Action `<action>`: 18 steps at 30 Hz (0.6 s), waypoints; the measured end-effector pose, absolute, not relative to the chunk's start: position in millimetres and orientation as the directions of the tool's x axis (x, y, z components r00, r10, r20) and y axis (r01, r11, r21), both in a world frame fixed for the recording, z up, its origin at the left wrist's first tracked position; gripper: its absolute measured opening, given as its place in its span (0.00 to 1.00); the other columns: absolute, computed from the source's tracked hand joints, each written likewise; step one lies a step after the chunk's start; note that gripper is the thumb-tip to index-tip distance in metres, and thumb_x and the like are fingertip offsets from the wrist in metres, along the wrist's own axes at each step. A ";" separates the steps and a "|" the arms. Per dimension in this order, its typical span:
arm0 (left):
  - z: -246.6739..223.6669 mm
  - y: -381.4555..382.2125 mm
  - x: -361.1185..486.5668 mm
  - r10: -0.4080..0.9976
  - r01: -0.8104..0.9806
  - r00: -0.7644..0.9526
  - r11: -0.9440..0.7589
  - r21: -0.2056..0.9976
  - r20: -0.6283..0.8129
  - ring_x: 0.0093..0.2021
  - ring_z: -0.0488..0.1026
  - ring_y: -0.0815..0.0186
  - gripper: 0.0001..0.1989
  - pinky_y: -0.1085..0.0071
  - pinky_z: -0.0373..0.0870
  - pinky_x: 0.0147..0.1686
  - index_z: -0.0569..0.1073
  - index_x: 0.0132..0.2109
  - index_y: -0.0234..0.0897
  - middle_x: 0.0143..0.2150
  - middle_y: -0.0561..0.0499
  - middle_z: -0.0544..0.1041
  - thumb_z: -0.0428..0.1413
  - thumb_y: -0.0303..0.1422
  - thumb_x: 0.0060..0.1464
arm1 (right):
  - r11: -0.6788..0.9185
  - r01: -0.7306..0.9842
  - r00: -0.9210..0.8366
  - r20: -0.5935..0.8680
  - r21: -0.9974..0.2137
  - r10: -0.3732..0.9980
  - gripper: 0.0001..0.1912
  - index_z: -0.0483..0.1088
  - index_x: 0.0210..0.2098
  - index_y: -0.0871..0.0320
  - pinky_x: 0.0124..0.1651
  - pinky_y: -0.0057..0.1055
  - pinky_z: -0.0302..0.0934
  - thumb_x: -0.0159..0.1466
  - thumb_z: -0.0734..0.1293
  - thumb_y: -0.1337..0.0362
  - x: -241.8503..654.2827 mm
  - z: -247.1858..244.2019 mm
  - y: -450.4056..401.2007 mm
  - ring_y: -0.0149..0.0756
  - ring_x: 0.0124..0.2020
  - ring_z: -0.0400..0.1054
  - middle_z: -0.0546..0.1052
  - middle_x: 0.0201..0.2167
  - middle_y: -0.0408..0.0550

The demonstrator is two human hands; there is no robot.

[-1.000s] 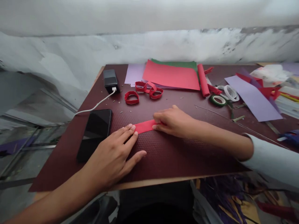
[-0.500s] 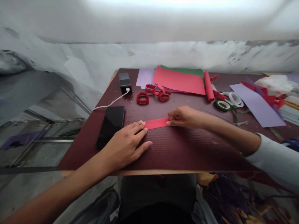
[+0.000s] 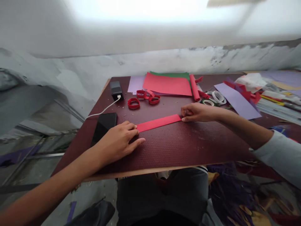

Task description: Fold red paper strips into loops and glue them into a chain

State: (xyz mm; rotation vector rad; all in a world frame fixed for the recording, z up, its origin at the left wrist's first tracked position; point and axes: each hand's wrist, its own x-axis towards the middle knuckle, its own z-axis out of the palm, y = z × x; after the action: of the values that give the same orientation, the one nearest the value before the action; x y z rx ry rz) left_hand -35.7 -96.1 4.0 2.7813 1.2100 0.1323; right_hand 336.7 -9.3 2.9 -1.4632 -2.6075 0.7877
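Note:
A flat red paper strip [image 3: 160,123] lies across the table in front of me, its right end slightly higher in view. The fingertips of my left hand [image 3: 119,138] press on its left end, with the fingers stretched out and the thumb apart. At the other end, my right hand [image 3: 197,112] pinches the strip's tip between thumb and curled fingers. Beyond the strip, a separate red paper ring [image 3: 134,103] sits beside linked red rings [image 3: 148,96]. A black phone [image 3: 103,126] is partly hidden behind my left hand.
A power bank [image 3: 115,89] with a white cable stands at the back left. Behind are red sheets [image 3: 168,84] and a red roll [image 3: 194,88]. Tape rolls [image 3: 218,98], a lilac sheet [image 3: 240,102] and a plastic bag [image 3: 251,82] lie right. The table's front edge [image 3: 150,171] is near me.
My right hand has moved right, and my hands are farther apart. More of the red strip shows between them. The camera view has also shifted.

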 end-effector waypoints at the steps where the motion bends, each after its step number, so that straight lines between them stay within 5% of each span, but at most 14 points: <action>1: 8.3 -92.9 -32.3 0.733 0.728 0.681 -0.677 0.104 0.005 0.47 0.77 0.54 0.21 0.57 0.76 0.51 0.82 0.44 0.36 0.45 0.41 0.81 0.51 0.45 0.72 | 0.439 0.772 -0.543 -0.118 -0.460 0.831 0.12 0.71 0.35 0.56 0.33 0.32 0.53 0.64 0.68 0.53 333.6 4.3 -10.6 0.32 0.28 0.59 0.67 0.27 0.40; 5: 20.0 -80.0 -12.2 0.727 0.728 0.679 -0.685 -0.041 -0.101 0.44 0.77 0.55 0.18 0.61 0.73 0.44 0.80 0.51 0.36 0.43 0.43 0.79 0.53 0.45 0.72 | 0.596 0.639 -0.592 0.183 -0.487 0.785 0.16 0.77 0.45 0.59 0.45 0.36 0.62 0.69 0.68 0.52 305.3 2.9 -15.5 0.39 0.41 0.69 0.77 0.40 0.51; 7: 21.7 -72.8 -1.4 0.722 0.716 0.683 -0.692 -0.088 -0.113 0.45 0.77 0.55 0.18 0.62 0.72 0.45 0.79 0.51 0.36 0.44 0.42 0.79 0.54 0.46 0.72 | 0.750 0.522 -0.761 0.177 -0.407 0.625 0.17 0.78 0.50 0.59 0.53 0.40 0.61 0.71 0.69 0.53 288.7 -2.7 -14.9 0.42 0.48 0.69 0.78 0.47 0.54; 10: 20.2 -60.2 7.8 0.712 0.707 0.692 -0.702 -0.084 -0.121 0.45 0.78 0.55 0.20 0.63 0.72 0.44 0.78 0.50 0.34 0.48 0.41 0.78 0.54 0.48 0.71 | 0.877 0.423 -0.875 0.151 -0.227 0.461 0.16 0.79 0.51 0.58 0.52 0.41 0.61 0.74 0.67 0.55 274.0 -13.2 -11.1 0.42 0.46 0.67 0.80 0.46 0.55; 14: 15.7 -45.0 5.2 0.682 0.686 0.721 -0.727 -0.012 -0.120 0.45 0.79 0.58 0.18 0.66 0.72 0.43 0.78 0.52 0.34 0.49 0.43 0.77 0.52 0.43 0.73 | 0.910 0.413 -0.899 0.174 0.031 0.402 0.19 0.79 0.51 0.59 0.47 0.39 0.57 0.79 0.58 0.59 273.7 -21.9 -11.9 0.41 0.43 0.66 0.80 0.46 0.55; 18: 11.2 -40.7 0.3 0.641 0.643 0.763 -0.766 -0.016 -0.085 0.42 0.77 0.59 0.14 0.66 0.70 0.42 0.78 0.49 0.34 0.46 0.44 0.77 0.51 0.38 0.73 | 0.898 0.427 -0.893 0.204 0.108 0.400 0.21 0.77 0.52 0.60 0.46 0.37 0.56 0.78 0.60 0.51 274.5 -23.2 -18.1 0.41 0.44 0.66 0.79 0.45 0.54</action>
State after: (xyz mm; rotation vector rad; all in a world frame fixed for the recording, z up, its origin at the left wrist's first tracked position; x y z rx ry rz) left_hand 0.3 -40.7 11.2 2.9357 1.0693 -0.1342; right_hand 274.5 -18.1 -23.2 -0.6339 -2.8865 -0.2244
